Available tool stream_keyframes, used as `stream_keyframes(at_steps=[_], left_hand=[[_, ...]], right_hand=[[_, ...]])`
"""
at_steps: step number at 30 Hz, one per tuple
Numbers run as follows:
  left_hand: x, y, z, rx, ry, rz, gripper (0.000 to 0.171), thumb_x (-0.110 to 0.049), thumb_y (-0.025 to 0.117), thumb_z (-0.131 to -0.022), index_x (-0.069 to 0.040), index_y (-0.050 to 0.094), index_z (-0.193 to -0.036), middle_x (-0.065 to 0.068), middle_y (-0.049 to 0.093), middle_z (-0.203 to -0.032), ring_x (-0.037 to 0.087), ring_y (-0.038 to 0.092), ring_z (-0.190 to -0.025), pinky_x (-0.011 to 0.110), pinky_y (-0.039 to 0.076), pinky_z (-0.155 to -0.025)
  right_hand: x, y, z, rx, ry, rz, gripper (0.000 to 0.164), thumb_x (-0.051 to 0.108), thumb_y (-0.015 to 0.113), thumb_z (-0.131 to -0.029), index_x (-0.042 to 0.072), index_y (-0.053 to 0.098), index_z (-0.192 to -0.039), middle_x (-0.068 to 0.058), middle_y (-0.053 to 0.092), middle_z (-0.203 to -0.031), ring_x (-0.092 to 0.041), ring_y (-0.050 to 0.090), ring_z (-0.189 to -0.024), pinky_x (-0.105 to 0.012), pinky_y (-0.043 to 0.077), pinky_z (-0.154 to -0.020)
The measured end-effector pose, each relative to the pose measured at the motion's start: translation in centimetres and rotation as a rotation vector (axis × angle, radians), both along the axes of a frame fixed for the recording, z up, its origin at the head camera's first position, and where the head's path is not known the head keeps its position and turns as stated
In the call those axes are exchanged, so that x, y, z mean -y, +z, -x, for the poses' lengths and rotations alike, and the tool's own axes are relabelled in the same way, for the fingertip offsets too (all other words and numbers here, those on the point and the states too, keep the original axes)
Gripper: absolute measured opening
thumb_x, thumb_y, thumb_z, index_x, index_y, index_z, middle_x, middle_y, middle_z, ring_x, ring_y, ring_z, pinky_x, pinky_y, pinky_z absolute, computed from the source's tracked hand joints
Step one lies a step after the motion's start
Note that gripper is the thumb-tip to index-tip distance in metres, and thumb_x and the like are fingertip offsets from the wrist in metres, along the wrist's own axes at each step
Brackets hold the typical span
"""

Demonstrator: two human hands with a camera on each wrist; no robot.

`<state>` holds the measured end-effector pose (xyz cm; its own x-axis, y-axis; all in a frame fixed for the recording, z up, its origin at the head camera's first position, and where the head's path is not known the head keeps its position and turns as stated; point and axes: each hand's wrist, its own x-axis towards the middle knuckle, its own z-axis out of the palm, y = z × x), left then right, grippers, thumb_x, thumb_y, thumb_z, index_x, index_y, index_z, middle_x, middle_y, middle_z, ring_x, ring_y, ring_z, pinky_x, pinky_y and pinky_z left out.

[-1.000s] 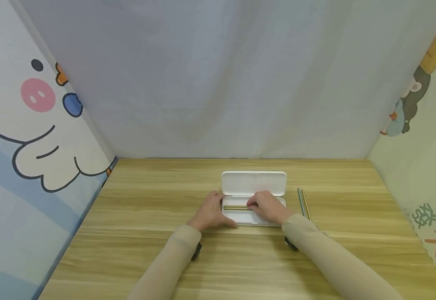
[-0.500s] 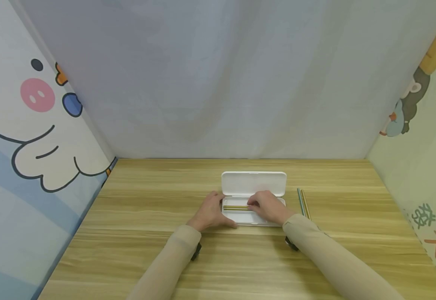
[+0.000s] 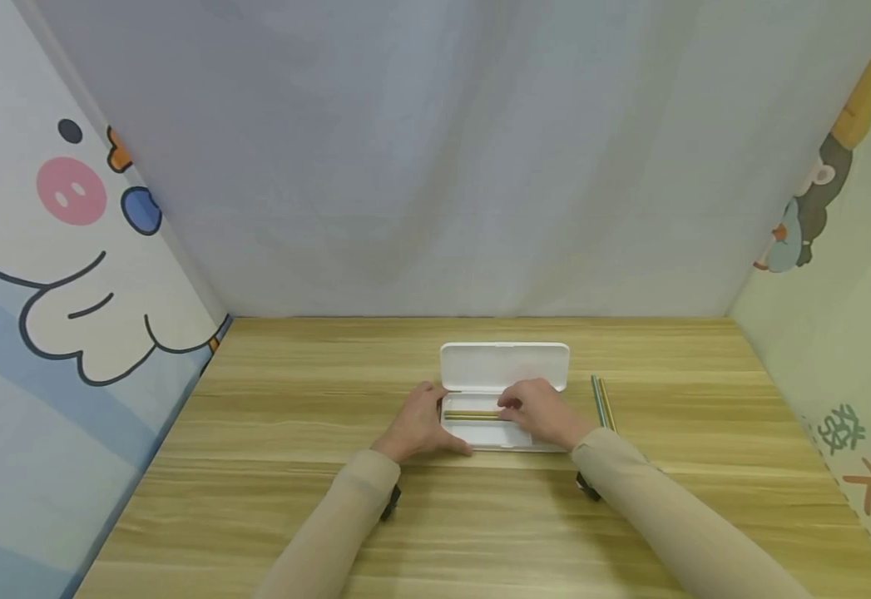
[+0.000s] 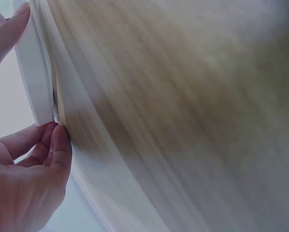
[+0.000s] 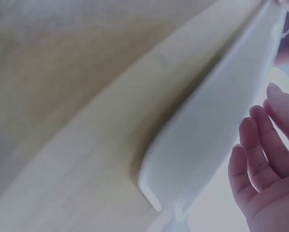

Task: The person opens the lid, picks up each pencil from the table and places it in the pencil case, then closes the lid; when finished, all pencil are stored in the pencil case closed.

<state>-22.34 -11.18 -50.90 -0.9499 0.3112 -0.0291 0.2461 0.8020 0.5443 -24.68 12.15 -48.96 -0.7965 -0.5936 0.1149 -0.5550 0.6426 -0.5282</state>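
Observation:
An open white pencil case [image 3: 505, 366] stands on the table with its lid tipped back. My left hand [image 3: 422, 423] grips its left end, thumb along the front edge and fingers round the back corner. The left wrist view shows that thumb [image 4: 11, 36] on the case wall and the fingertips pinched at its corner. Thin gold-coloured pencils [image 3: 472, 415] lie lengthwise in the case. Over their right ends is my right hand [image 3: 543, 409], its fingers loosely bent. In the right wrist view, the right fingertips [image 5: 248, 130] are beside the case wall with nothing visible between them and the thumb.
On the table right of the case lie a teal pencil [image 3: 598, 399] and a gold one [image 3: 608, 405], side by side, partly hidden by the right sleeve. A grey-white curtain [image 3: 480, 166] rises behind the wooden table [image 3: 330, 358]. Cartoon-printed panels flank both sides.
The right hand has shifted slightly right along the pencils and its fingertips have loosened. The left hand stays on the case. The whole head view has drifted a little.

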Motion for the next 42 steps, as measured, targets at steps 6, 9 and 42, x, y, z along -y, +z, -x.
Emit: stream_keyframes(at_steps=[6,9,42], left_hand=[[-0.1,-0.2,0.0,0.014,-0.004,-0.006,0.090,-0.050,0.090,-0.053,-0.004,0.059,-0.124,0.005,0.051,-0.112,0.020,0.048,-0.101,0.034,0.043,-0.091],[-0.1,-0.2,0.1,0.014,-0.002,-0.001,0.092,-0.051,0.090,-0.053,-0.004,0.057,-0.126,0.005,0.051,-0.115,0.021,0.048,-0.103,0.034,0.042,-0.093],[0.1,-0.5,0.3,-0.015,-0.019,0.018,0.100,-0.056,0.088,-0.052,-0.001,0.055,-0.128,0.009,0.051,-0.118,0.024,0.049,-0.107,0.036,0.042,-0.095]], right_hand=[[-1.3,0.5,-0.3,-0.022,-0.037,0.029,0.010,0.007,0.070,-0.086,0.001,0.072,-0.094,-0.003,0.069,-0.088,-0.017,0.062,-0.081,-0.036,0.051,-0.075],[-2.0,0.5,-0.3,-0.029,-0.054,0.054,0.010,0.007,0.071,-0.085,0.002,0.072,-0.093,-0.003,0.068,-0.087,-0.017,0.062,-0.080,-0.036,0.051,-0.075],[-10.0,-0.3,-0.3,-0.066,-0.273,0.157,0.018,0.005,0.072,-0.084,-0.005,0.068,-0.099,-0.011,0.068,-0.086,-0.024,0.064,-0.078,-0.042,0.053,-0.073]])
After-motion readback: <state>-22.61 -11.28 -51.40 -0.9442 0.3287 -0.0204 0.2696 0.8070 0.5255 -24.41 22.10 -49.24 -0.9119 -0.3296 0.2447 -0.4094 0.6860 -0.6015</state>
